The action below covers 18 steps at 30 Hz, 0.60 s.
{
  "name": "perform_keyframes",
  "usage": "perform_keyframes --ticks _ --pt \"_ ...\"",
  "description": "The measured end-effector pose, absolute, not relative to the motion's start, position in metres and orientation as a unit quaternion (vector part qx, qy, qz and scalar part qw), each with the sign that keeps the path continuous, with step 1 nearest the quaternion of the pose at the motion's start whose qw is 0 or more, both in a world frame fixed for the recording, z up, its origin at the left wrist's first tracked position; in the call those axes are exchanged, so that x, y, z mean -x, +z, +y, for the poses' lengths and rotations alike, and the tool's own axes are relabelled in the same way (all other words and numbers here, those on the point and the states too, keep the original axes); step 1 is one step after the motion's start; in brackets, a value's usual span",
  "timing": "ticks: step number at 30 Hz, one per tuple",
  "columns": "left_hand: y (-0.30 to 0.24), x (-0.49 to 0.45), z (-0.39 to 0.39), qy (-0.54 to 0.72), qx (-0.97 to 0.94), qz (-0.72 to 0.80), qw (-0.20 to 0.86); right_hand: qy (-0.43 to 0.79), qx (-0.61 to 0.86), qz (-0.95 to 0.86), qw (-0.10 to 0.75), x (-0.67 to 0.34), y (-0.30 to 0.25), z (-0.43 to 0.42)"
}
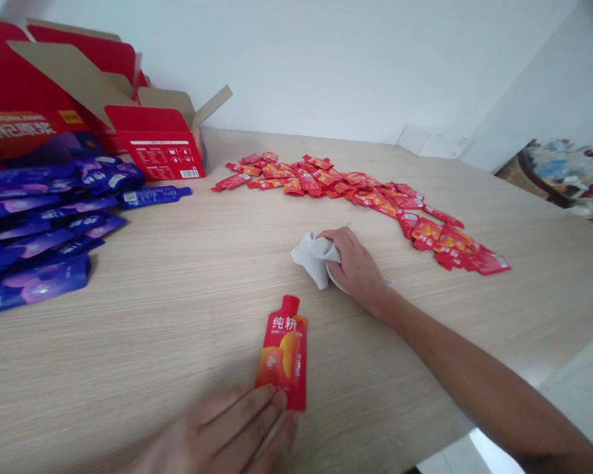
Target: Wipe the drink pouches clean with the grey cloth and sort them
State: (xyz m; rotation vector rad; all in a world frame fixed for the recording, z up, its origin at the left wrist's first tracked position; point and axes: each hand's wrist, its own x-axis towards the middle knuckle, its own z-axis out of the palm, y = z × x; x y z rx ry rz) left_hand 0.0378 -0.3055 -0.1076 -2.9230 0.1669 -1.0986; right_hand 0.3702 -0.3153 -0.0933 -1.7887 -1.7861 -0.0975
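Observation:
A red and orange spouted pouch [283, 353] lies flat on the wooden table [178, 316], spout pointing away from me. My left hand [227, 431] rests at the near edge, its fingertips pinching the pouch's bottom edge. My right hand [354, 265] is farther out, fingers closed on a crumpled white cloth [313, 257] pressed against the tabletop. A long scatter of several red pouches [375, 197] curves across the table beyond the cloth.
Several purple pouches [39, 217] are piled at the left. Behind them stand open red cardboard boxes [158, 141] with raised flaps. The table's right edge drops to a pale floor [573, 388]. White walls stand behind; a cluttered round table [563, 174] is at far right.

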Motion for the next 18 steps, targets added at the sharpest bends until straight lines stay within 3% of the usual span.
perform_keyframes --ticks 4,11,18 --pt "-0.083 -0.055 -0.280 -0.323 0.939 0.015 -0.119 -0.030 0.683 -0.637 0.356 -0.382 -0.101 -0.312" --pt "-0.077 -0.105 -0.253 -0.099 0.955 -0.208 -0.186 -0.007 0.679 -0.639 0.361 -0.379 -0.113 -0.305" --pt "-0.078 -0.130 -0.245 -0.025 0.940 -0.227 -0.252 0.015 0.682 -0.647 0.340 -0.376 -0.112 -0.309"
